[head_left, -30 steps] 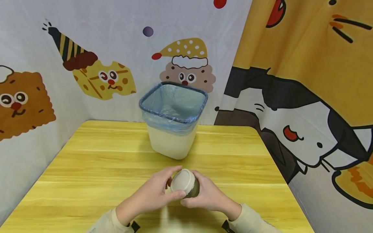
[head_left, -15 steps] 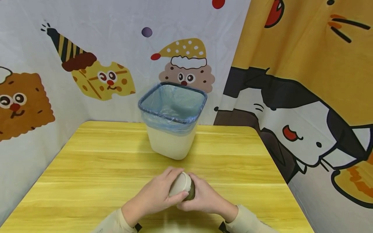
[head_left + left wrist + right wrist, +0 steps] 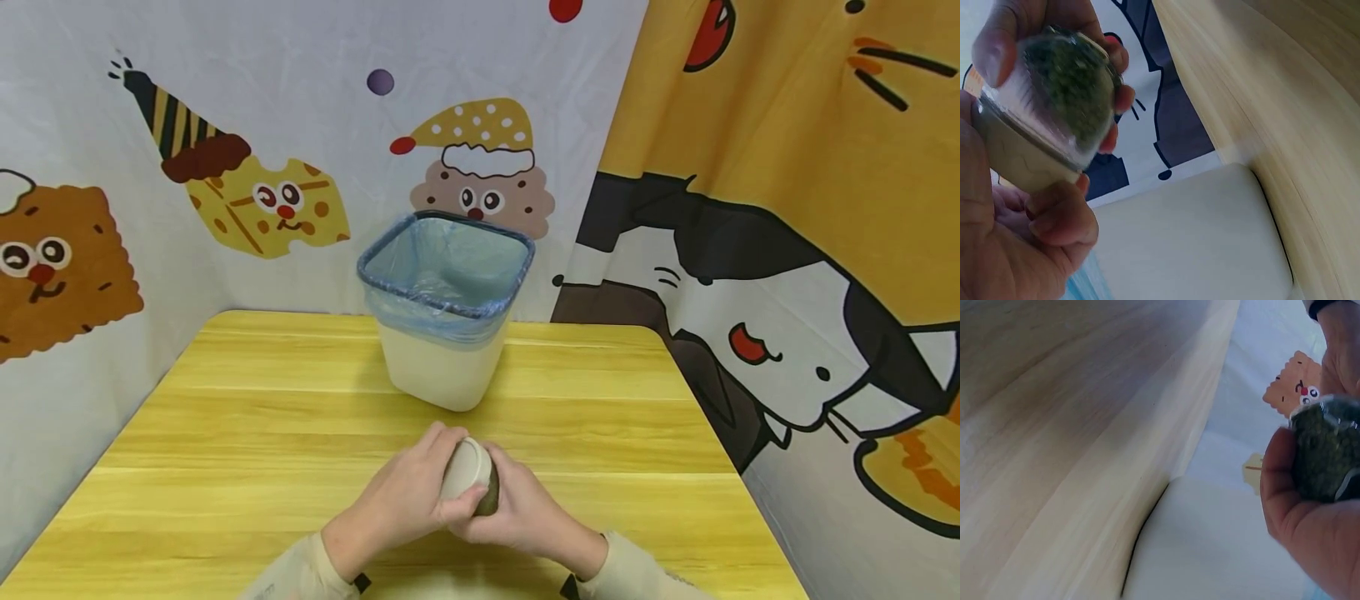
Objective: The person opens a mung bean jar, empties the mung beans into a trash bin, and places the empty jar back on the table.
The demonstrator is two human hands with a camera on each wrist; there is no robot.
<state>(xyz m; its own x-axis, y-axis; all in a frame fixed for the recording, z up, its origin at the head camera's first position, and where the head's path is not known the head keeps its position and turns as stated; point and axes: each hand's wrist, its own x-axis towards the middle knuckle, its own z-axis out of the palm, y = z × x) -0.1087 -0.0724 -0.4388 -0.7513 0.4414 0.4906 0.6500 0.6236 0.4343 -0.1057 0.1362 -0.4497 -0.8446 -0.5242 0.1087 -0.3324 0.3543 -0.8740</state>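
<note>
1 jar [image 3: 465, 472] sits between left fingers [image 3: 441, 442] and right fingers [image 3: 505, 463]; behind, 1 bin [image 3: 441, 367] stands on the table [image 3: 225, 433].

Cartoon-printed drapes [image 3: 577, 125] behind a wood-grain table [image 3: 600, 400] mark a curtained-off corner, the kind of building unclear.

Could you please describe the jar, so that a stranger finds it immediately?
On the yellow wooden table, find the white bin with the blue liner. On its near side, the left hand and right hand hold a clear jar between them. Unlike the larger, open bin, it has a pale lid and dark green contents.
</note>
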